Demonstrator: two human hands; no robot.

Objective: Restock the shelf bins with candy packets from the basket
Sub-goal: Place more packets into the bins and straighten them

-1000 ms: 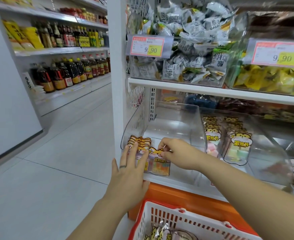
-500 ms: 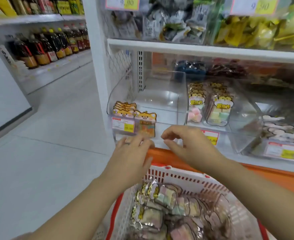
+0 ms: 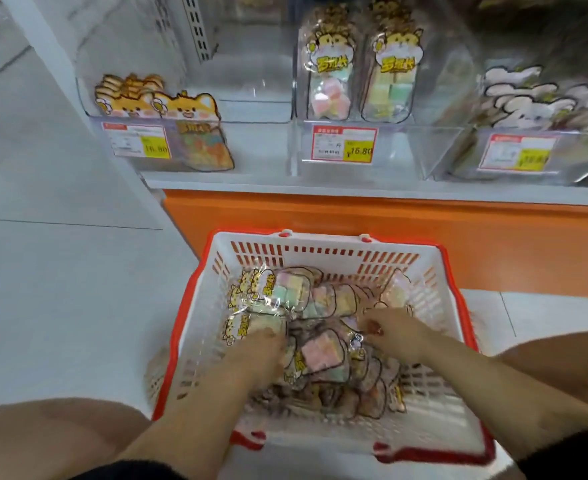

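Now left hand (image 3: 255,355) and right hand (image 3: 393,336) touch candy packets (image 3: 320,353) in basket (image 3: 323,252)

1. Bright, even shop light falls from above me. The pale floor (image 3: 60,289) looks washed flat, and the shadows are soft.
2. My left hand (image 3: 258,351) and right hand (image 3: 394,336) are smeared by motion, so the fingers are unclear.
3. The crinkled wrappers of the candy packets (image 3: 285,292) throw small white glints.
4. The clear bins (image 3: 251,98) carry a milky glare. The centre price tag (image 3: 344,144) is readable, while the right-hand tag (image 3: 517,152) is smeared.
5. The upper right of the frame is dim and badly blurred.
6. The near corners of the basket (image 3: 320,251) stretch and smear towards the lower edge of the frame.
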